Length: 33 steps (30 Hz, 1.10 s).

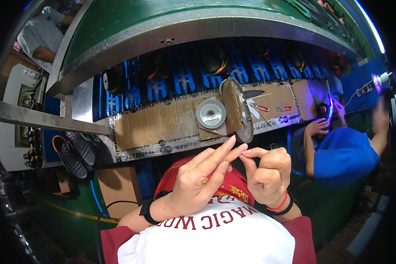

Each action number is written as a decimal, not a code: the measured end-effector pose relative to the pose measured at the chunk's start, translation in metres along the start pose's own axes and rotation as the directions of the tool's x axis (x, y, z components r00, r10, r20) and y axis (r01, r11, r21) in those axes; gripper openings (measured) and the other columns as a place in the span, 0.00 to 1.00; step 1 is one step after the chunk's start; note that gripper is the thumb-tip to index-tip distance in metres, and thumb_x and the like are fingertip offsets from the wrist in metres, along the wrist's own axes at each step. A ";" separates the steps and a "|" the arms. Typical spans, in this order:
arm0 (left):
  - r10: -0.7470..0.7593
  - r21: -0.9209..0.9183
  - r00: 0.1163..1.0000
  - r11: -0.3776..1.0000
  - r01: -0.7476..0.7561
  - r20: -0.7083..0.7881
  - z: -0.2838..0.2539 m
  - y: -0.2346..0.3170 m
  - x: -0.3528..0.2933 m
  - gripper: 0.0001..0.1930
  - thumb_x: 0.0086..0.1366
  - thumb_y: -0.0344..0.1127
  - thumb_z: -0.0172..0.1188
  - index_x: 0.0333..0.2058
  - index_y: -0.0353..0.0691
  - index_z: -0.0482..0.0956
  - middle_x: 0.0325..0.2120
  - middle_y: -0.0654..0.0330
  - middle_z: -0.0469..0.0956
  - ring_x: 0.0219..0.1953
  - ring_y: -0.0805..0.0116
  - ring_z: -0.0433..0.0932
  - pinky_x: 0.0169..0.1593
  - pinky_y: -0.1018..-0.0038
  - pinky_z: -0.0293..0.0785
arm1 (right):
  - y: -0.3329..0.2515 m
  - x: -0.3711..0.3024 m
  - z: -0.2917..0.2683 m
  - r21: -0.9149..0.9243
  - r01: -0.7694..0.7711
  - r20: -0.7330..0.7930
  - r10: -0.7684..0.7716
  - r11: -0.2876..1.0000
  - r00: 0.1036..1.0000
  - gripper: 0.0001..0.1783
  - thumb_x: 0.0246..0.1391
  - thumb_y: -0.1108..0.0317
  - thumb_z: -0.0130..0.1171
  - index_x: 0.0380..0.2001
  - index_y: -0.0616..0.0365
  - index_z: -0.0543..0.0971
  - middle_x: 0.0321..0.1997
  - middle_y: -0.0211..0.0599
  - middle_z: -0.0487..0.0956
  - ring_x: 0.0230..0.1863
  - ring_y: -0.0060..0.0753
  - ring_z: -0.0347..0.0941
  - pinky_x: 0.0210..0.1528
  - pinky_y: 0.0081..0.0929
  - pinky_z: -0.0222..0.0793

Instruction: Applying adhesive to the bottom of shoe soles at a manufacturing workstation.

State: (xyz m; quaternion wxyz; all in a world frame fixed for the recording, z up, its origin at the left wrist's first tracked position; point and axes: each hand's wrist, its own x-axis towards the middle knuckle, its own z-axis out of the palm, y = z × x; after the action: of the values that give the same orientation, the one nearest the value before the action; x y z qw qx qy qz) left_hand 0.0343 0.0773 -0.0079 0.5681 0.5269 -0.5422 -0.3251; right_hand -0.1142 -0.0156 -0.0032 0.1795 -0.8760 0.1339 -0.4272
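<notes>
My left hand (pixel 201 173) is held out over my lap with its fingers stretched and nothing visible in it. My right hand (pixel 270 174) has thumb and forefinger pinched together right at the left fingertips; whatever the pinch may hold is too small to make out. Just beyond my fingers, a worn, grey-brown piece with rounded ends (pixel 236 108) stands on edge on the bench. Left of it sits a round pale dish (pixel 211 113) on a cardboard square.
Cardboard (pixel 149 127) covers the bench. A dark blade (pixel 253 94) and red-handled snips (pixel 262 108) lie beyond. Blue shoe holders (pixel 183 81) line the back. Black clogs (pixel 72 154) are at left. A co-worker in blue (pixel 345 154) works at right.
</notes>
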 end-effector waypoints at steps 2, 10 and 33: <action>-0.002 0.005 1.000 1.000 0.002 0.000 0.000 -0.001 -0.001 0.20 0.67 0.25 0.48 0.57 0.26 0.64 0.46 0.50 0.78 0.33 0.71 0.76 0.40 0.78 0.74 | 0.000 0.000 0.000 0.009 0.003 0.015 -0.003 1.000 1.000 0.24 0.36 0.89 0.67 0.25 0.52 0.64 0.31 0.32 0.63 0.29 0.32 0.74 0.25 0.24 0.60; 0.029 -0.015 1.000 0.999 -0.029 -0.008 0.001 -0.005 -0.002 0.23 0.63 0.22 0.51 0.58 0.25 0.63 0.48 0.52 0.77 0.31 0.69 0.74 0.38 0.77 0.76 | 0.002 -0.005 0.003 0.067 0.036 -0.046 -0.033 0.997 0.998 0.20 0.32 0.91 0.65 0.25 0.58 0.70 0.30 0.36 0.66 0.31 0.37 0.70 0.28 0.27 0.73; -0.028 -0.016 1.000 0.999 0.028 -0.004 0.001 -0.003 -0.002 0.20 0.67 0.25 0.47 0.57 0.27 0.64 0.47 0.50 0.78 0.33 0.71 0.77 0.41 0.77 0.75 | 0.005 -0.006 0.007 0.131 0.013 -0.054 -0.006 0.991 0.999 0.19 0.34 0.94 0.61 0.25 0.61 0.68 0.32 0.39 0.65 0.30 0.36 0.65 0.30 0.29 0.76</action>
State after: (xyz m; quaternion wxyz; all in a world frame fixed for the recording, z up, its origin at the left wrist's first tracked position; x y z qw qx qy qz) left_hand 0.0331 0.0784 -0.0119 0.5687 0.5307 -0.5310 -0.3363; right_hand -0.1128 -0.0161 -0.0133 0.2311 -0.8512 0.1061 -0.4592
